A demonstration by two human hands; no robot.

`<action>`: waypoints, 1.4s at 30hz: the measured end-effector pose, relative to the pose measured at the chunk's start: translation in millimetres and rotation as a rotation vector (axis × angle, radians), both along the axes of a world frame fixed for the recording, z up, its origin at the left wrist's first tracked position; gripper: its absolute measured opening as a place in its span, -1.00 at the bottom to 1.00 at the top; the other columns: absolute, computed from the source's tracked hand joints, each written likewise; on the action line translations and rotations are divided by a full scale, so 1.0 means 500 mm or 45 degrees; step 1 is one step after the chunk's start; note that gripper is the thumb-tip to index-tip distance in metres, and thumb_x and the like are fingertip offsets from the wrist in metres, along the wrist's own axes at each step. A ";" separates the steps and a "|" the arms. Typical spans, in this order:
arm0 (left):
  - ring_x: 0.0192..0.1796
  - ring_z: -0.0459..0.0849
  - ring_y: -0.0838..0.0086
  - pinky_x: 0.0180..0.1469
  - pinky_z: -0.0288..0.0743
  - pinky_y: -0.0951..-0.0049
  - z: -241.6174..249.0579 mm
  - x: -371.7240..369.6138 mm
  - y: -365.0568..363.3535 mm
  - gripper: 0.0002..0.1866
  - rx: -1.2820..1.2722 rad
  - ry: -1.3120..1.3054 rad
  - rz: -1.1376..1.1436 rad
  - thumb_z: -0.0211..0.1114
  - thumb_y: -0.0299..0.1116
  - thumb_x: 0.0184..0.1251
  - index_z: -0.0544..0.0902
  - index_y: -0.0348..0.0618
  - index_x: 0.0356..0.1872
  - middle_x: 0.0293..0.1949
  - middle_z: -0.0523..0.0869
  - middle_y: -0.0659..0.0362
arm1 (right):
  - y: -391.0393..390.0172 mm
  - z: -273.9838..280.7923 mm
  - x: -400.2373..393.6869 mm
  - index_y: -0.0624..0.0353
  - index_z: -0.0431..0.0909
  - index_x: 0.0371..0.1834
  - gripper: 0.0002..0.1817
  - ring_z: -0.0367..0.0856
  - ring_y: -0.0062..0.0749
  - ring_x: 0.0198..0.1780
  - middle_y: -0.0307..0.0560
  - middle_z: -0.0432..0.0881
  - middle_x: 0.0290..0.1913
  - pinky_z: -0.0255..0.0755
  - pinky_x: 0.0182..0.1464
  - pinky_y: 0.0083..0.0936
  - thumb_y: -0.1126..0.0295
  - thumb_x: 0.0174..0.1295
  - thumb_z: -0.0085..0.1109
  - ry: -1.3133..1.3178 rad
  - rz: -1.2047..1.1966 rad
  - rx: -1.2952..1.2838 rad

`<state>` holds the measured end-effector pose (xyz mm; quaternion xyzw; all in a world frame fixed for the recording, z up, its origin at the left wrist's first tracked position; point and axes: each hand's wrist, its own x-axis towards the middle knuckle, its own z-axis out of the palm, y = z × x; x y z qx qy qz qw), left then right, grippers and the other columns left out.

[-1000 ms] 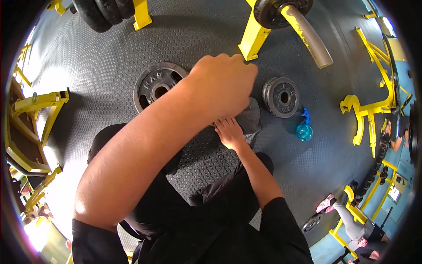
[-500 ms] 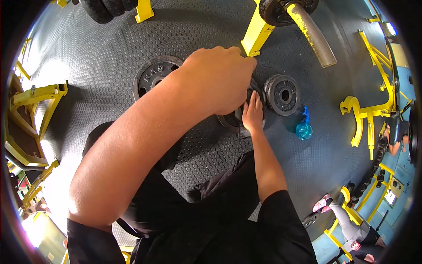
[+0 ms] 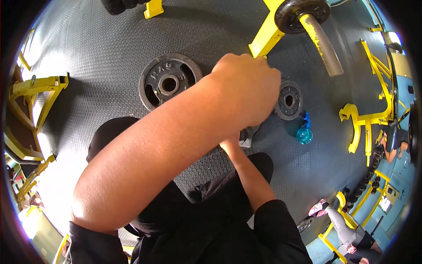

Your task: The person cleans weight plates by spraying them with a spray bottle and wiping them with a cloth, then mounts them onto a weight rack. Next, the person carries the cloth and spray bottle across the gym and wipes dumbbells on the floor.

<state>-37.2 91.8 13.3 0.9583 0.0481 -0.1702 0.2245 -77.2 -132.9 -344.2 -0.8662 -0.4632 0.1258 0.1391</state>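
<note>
My left hand (image 3: 247,90) reaches across from the left, seen from the back, with its fingers curled under. Whatever it grips is hidden below it. Part of a dark grey cloth (image 3: 249,136) shows just beneath this hand. My right hand (image 3: 230,141) is beside the cloth, mostly covered by my left forearm, so its fingers are out of sight. A large black weight plate (image 3: 169,66) lies flat on the floor left of my left hand. To the right, a smaller weight plate (image 3: 290,100) lies on the floor, partly behind my left hand.
A blue spray bottle (image 3: 304,134) is on the black rubber floor (image 3: 110,83) near the small plate. A yellow rack (image 3: 267,37) rises ahead, bearing a plate (image 3: 292,17) on its bar (image 3: 323,48). Other yellow frames (image 3: 48,90) stand at the sides. Another person (image 3: 347,229) is at lower right.
My left hand has moved right and slightly down, uncovering more of the large plate. My right hand has moved left and down, behind my left forearm. The view has shifted slightly.
</note>
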 end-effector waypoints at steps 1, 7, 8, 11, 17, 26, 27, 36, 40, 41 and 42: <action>-0.09 0.81 0.16 -0.09 0.71 0.21 -0.005 -0.001 -0.001 -0.70 0.001 -0.061 0.010 0.36 -0.37 0.18 0.73 -0.20 -0.05 -0.16 0.78 -0.01 | 0.010 -0.019 0.013 0.21 0.38 0.43 -0.38 0.21 0.04 0.54 0.08 0.34 0.49 0.13 0.54 0.03 0.23 0.32 0.16 0.202 -0.039 0.314; -0.05 0.78 0.09 -0.05 0.69 0.17 -0.002 -0.001 -0.009 -0.68 0.025 -0.006 0.008 0.32 -0.39 0.21 0.68 -0.23 -0.01 -0.17 0.75 -0.02 | 0.100 -0.056 0.296 0.21 0.36 0.44 -0.41 0.18 0.02 0.55 0.07 0.32 0.50 0.16 0.52 0.01 0.18 0.39 0.10 -0.177 -0.115 -0.179; -0.06 0.78 0.09 -0.05 0.68 0.17 -0.005 -0.001 -0.009 -0.69 0.041 -0.020 0.024 0.31 -0.38 0.25 0.67 -0.24 0.00 -0.18 0.75 -0.02 | 0.100 -0.057 0.297 0.21 0.35 0.44 -0.41 0.18 0.01 0.56 0.07 0.32 0.50 0.17 0.52 0.01 0.17 0.40 0.09 -0.256 -0.129 -0.275; -0.02 0.76 0.06 0.01 0.65 0.14 -0.003 0.000 0.000 -0.68 0.029 0.016 -0.028 0.23 -0.35 0.37 0.64 -0.21 0.09 -0.13 0.73 -0.04 | 0.066 0.029 0.274 0.20 0.30 0.46 -0.40 0.15 0.01 0.57 0.05 0.29 0.52 0.18 0.51 0.00 0.11 0.47 0.02 -0.144 -0.313 -0.253; 0.11 0.68 0.01 0.17 0.55 0.07 -0.046 0.017 -0.008 -0.64 0.057 0.029 -0.030 0.09 -0.31 0.50 0.57 -0.11 0.24 0.02 0.68 -0.05 | -0.067 0.042 0.094 0.37 -0.17 0.64 -0.08 0.30 0.36 0.37 0.37 0.09 0.56 0.31 0.38 0.06 0.00 0.49 0.04 0.169 -1.015 -0.156; 0.12 0.71 0.01 0.14 0.60 0.03 -0.162 0.008 -0.055 -0.62 0.175 0.074 -0.220 0.14 -0.25 0.44 0.58 -0.07 0.22 0.07 0.68 -0.07 | -0.011 0.020 -0.094 0.43 0.53 0.07 -0.47 0.66 0.12 0.03 0.27 0.68 -0.02 0.53 0.11 -0.18 0.12 0.34 0.36 1.184 -1.480 0.512; 0.15 0.67 -0.01 0.18 0.56 0.01 -0.172 0.012 -0.063 -0.61 0.184 0.161 -0.220 0.13 -0.28 0.46 0.56 -0.06 0.26 0.08 0.65 -0.08 | -0.022 0.037 -0.070 0.38 0.58 -0.02 -0.52 0.68 -0.01 -0.03 0.15 0.70 -0.08 0.55 0.04 -0.24 0.12 0.33 0.39 1.460 -1.558 0.761; 0.27 0.60 0.06 0.26 0.55 0.06 -0.389 0.003 -0.175 -0.40 0.512 0.583 -0.588 0.44 -0.41 0.13 0.55 -0.16 0.26 0.18 0.61 -0.03 | -0.251 0.190 0.062 0.14 0.54 0.28 -0.43 0.71 -0.12 0.13 0.03 0.70 0.14 0.63 0.17 -0.17 0.06 0.29 0.32 2.518 -0.756 2.357; 0.40 0.45 0.03 0.44 0.37 0.03 -0.516 -0.018 -0.276 0.01 0.166 0.243 -0.352 0.46 -0.28 0.17 0.06 -0.22 0.59 0.31 0.46 -0.05 | -0.255 0.191 0.100 0.14 0.48 0.37 -0.22 0.61 -0.06 0.27 0.03 0.61 0.30 0.52 0.30 -0.08 -0.19 0.24 0.26 2.359 -0.747 2.703; 0.40 0.45 0.03 0.44 0.37 0.03 -0.547 -0.025 -0.295 0.01 0.188 0.252 -0.366 0.46 -0.28 0.17 0.06 -0.22 0.59 0.31 0.46 -0.05 | -0.250 0.205 0.110 0.13 0.44 0.42 -0.15 0.55 -0.06 0.35 0.01 0.55 0.37 0.44 0.38 -0.06 -0.29 0.24 0.21 2.499 -0.522 2.757; 0.41 0.42 0.04 0.48 0.29 0.00 -0.583 -0.032 -0.313 0.09 0.241 0.132 -0.340 0.47 -0.25 0.17 -0.06 -0.25 0.61 0.32 0.43 -0.05 | -0.248 0.209 0.120 0.11 0.41 0.47 -0.08 0.48 -0.07 0.43 0.00 0.48 0.45 0.37 0.45 -0.04 -0.38 0.24 0.17 2.630 -0.281 2.787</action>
